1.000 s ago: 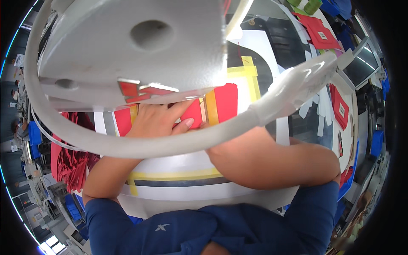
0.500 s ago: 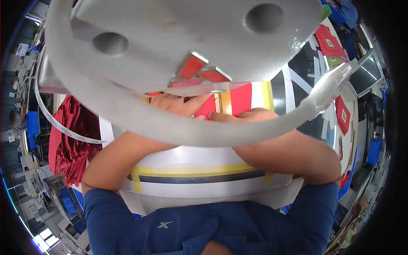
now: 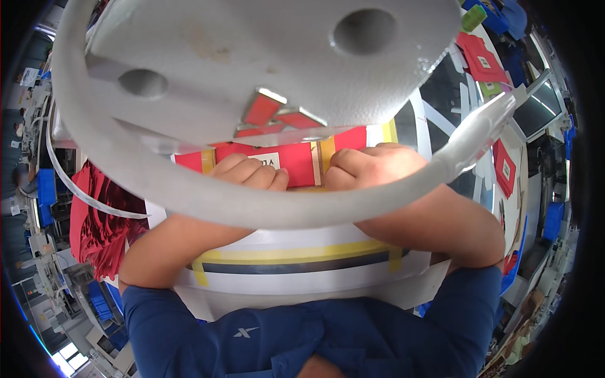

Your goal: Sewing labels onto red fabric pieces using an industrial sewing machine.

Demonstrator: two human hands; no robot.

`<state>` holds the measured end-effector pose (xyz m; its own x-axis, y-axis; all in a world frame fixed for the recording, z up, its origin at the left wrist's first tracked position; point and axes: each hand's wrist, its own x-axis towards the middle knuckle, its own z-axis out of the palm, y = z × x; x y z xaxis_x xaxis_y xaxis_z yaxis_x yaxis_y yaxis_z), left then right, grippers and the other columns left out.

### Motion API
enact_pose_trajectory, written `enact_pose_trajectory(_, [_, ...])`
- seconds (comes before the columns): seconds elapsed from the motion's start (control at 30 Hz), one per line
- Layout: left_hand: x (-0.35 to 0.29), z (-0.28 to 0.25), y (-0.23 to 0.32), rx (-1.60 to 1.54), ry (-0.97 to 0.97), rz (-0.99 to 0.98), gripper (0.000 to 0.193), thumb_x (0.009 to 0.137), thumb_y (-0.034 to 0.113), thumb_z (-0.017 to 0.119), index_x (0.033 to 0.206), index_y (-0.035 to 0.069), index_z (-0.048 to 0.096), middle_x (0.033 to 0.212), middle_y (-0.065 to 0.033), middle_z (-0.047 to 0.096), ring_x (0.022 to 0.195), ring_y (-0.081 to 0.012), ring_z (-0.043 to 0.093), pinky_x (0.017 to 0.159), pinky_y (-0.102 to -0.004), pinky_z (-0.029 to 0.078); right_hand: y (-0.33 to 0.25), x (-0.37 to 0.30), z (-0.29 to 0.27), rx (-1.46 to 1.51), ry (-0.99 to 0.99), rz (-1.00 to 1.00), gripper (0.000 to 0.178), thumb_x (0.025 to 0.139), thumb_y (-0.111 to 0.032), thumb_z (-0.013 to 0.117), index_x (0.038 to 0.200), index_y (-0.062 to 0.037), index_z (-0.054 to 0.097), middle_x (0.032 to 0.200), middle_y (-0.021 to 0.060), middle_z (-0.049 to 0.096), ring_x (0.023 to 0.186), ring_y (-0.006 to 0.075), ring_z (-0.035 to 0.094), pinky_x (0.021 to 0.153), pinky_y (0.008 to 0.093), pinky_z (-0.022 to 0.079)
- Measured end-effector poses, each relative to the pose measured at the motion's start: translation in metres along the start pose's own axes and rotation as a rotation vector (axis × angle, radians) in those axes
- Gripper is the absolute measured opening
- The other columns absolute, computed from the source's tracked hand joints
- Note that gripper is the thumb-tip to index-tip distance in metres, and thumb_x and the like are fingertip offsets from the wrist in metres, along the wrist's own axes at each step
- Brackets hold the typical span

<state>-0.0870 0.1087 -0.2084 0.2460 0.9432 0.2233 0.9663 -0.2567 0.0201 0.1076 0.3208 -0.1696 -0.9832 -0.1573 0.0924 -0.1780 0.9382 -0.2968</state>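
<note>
A red fabric piece point(image 3: 297, 165) with a white label point(image 3: 270, 159) lies under the machine head, between yellowish strips point(image 3: 327, 152). Over its left part, my left hand point(image 3: 249, 172) is closed, the knuckles up and the thumb beside the label. My right hand point(image 3: 372, 165) is curled into a fist at the fabric's right part, next to one of the strips. Both hands seem to grip the fabric at its near side, though the fingertips are tucked out of sight. A pale hose point(image 3: 283, 211) crosses in front of both wrists.
The grey machine head point(image 3: 220, 57) hangs low over the work. A stack of dark red fabric point(image 3: 104, 220) stands at the left. Red labelled pieces point(image 3: 482, 58) and a screen point(image 3: 539, 107) are at the right. Yellow tape point(image 3: 296, 255) edges the white work surface point(image 3: 296, 236).
Both hands went from lying flat with fingers stretched on the red fabric to curled and closed. The white label, covered before, now shows between them. The whole view has shifted slightly.
</note>
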Motion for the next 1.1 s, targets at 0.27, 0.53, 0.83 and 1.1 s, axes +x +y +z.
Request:
enact_pose_trajectory(0.27, [0.002,0.005,0.004,-0.011,-0.080,-0.095,0.036,0.080,0.005,0.076,0.116,0.000,0.074,0.102,-0.0108,0.071,0.096,-0.0307,0.069,0.084,-0.0434,0.057,0.001,0.008,0.020,-0.026,-0.011,-0.063,0.019,0.079,-0.010,0.071,0.096,-0.0043,0.066,0.087,0.0091,0.065,0.075,0.0281,0.070,0.070,0.0414,0.059])
enact_pose_trajectory(0.53, [0.001,0.011,-0.003,-0.111,0.049,-0.031,0.037,0.087,0.012,0.076,0.121,-0.001,0.070,0.103,-0.0138,0.071,0.093,-0.0318,0.069,0.082,-0.0454,0.056,0.005,0.009,0.036,-0.268,0.001,-0.292,0.029,0.078,-0.007,0.072,0.106,-0.0009,0.074,0.093,0.0117,0.068,0.084,0.0289,0.069,0.068,0.0412,0.059])
enact_pose_trajectory(0.83, [0.004,0.011,0.001,-0.278,0.017,-0.065,0.029,0.093,0.011,0.076,0.122,0.011,0.076,0.098,-0.0070,0.069,0.088,-0.0282,0.067,0.076,-0.0422,0.053,0.009,0.015,0.030,-0.208,-0.026,-0.290,0.019,0.083,-0.008,0.070,0.101,-0.0013,0.074,0.088,0.0118,0.067,0.080,0.0297,0.070,0.066,0.0406,0.059])
enact_pose_trajectory(1.1, [0.006,0.003,-0.001,-0.424,-0.038,-0.107,0.035,0.084,0.005,0.074,0.118,0.005,0.077,0.099,-0.0069,0.067,0.095,-0.0267,0.065,0.083,-0.0419,0.053,0.029,0.018,-0.007,0.191,-0.021,-0.120,0.007,0.091,-0.012,0.070,0.097,-0.0099,0.073,0.096,0.0101,0.074,0.079,0.0315,0.073,0.068,0.0422,0.058])
